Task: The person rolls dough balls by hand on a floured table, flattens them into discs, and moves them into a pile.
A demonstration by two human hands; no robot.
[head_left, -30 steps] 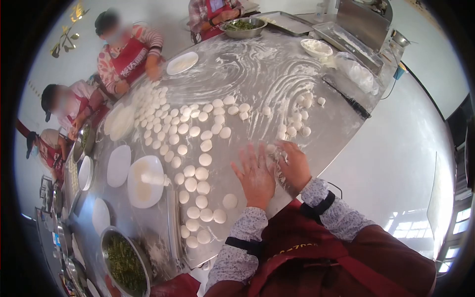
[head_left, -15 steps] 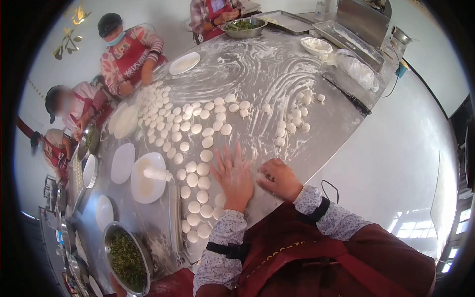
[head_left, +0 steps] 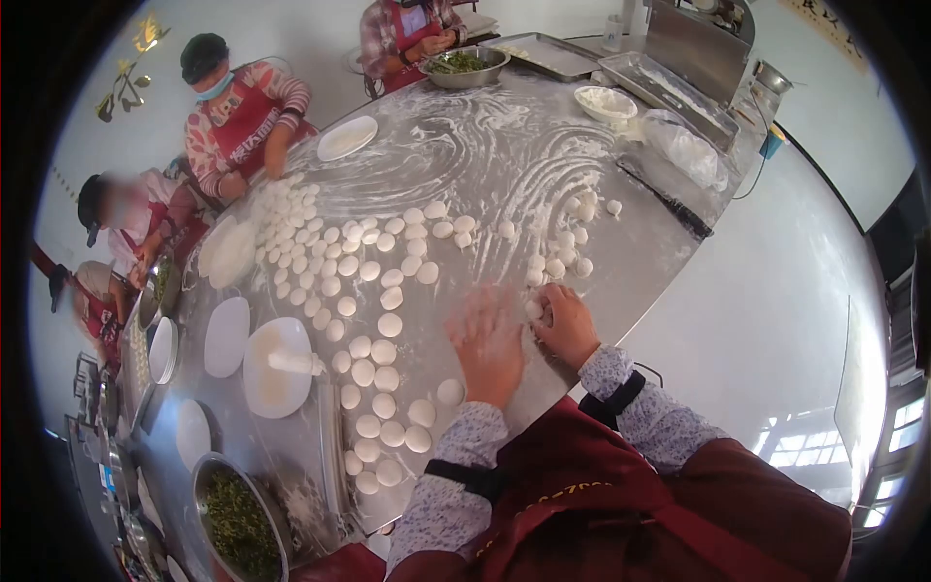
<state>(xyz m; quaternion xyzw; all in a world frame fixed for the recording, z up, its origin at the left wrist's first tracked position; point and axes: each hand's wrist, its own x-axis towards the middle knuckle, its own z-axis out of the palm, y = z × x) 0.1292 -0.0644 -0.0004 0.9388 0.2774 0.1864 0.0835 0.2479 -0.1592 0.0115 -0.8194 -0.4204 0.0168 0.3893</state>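
Note:
My left hand (head_left: 488,339) is palm down over the floured steel table, its fingers stretched out and smeared by motion. Whatever lies under its palm is hidden. To its right, my right hand (head_left: 565,325) curls its fingers around a small dough ball (head_left: 533,309), partly covered by the thumb and fingers. Just beyond that hand lies a loose group of dough balls (head_left: 555,267). A flattened round dough piece (head_left: 450,392) sits beside my left wrist. Further left spread rows of similar pressed dough rounds (head_left: 385,378).
A long dark-handled knife (head_left: 669,199) lies near the right edge. Left are a plate with a white roller-like object (head_left: 296,363), a steel bar (head_left: 332,446) and a bowl of chopped greens (head_left: 240,519). Several co-workers in red aprons (head_left: 247,126) line the far side.
My left hand has moved right, uncovering more of the dough round by its wrist. The right hand has shifted slightly toward the loose dough balls and now holds one. The view has tilted slightly.

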